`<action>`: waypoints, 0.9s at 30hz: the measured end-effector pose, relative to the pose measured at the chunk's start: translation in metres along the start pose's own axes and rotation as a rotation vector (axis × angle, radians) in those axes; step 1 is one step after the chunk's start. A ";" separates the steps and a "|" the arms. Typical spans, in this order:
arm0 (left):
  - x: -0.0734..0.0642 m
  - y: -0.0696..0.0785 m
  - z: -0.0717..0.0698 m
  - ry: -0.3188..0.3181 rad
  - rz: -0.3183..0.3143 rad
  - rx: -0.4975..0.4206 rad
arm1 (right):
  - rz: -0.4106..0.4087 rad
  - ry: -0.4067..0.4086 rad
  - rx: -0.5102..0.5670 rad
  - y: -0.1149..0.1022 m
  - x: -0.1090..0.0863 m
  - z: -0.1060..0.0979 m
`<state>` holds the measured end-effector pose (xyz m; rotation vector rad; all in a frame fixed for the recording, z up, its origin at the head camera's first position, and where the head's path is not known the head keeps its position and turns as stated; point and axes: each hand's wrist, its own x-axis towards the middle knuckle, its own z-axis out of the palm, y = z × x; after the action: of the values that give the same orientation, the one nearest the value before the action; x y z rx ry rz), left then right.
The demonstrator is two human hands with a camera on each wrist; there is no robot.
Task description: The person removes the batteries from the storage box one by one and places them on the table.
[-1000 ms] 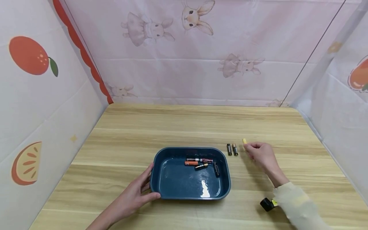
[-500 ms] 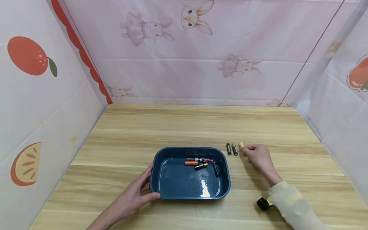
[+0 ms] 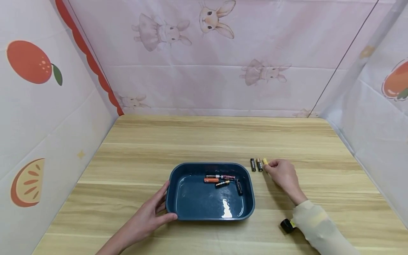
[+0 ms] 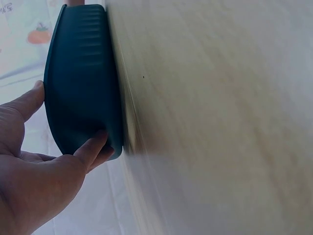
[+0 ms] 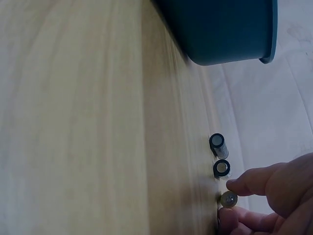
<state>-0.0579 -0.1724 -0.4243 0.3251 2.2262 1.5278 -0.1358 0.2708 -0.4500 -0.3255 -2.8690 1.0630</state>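
Note:
A dark blue plastic tub (image 3: pixel 197 203) stands on the table with several batteries in its far right part, one an orange battery (image 3: pixel 211 180). My left hand (image 3: pixel 147 216) rests against its near left corner, thumb at the rim and fingers extended along the outer wall (image 4: pixel 80 88). My right hand (image 3: pixel 283 174) pinches a yellow battery (image 3: pixel 265 161) between thumb and fingers; its round end (image 5: pixel 229 199) faces the right wrist camera. Just left of it lie a black battery with a gold end (image 3: pixel 259 165) and a black battery (image 3: pixel 253 165), side by side.
A black object with a yellow-green tab (image 3: pixel 287 226) shows at the right sleeve (image 3: pixel 318 223). The wood-grain table (image 3: pixel 191 138) is bordered by a pink rabbit-print cloth (image 3: pixel 191 88) behind and fruit-print cloths at the sides.
My right hand has moved left and slightly down in the head view with the yellow battery, bringing it beside the two black ones. My left hand stays at the tub.

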 end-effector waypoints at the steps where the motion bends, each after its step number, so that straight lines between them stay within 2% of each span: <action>1: 0.000 0.000 0.000 0.000 0.000 -0.001 | 0.000 -0.002 -0.007 0.000 0.000 0.000; 16: 0.000 0.000 0.000 -0.004 0.009 -0.005 | 0.000 0.004 -0.021 0.000 0.002 0.001; 27: 0.001 0.000 0.000 -0.011 0.008 -0.016 | 0.004 0.002 0.010 0.001 0.001 0.002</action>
<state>-0.0588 -0.1724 -0.4247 0.3376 2.2060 1.5432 -0.1367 0.2704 -0.4522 -0.3316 -2.8620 1.0761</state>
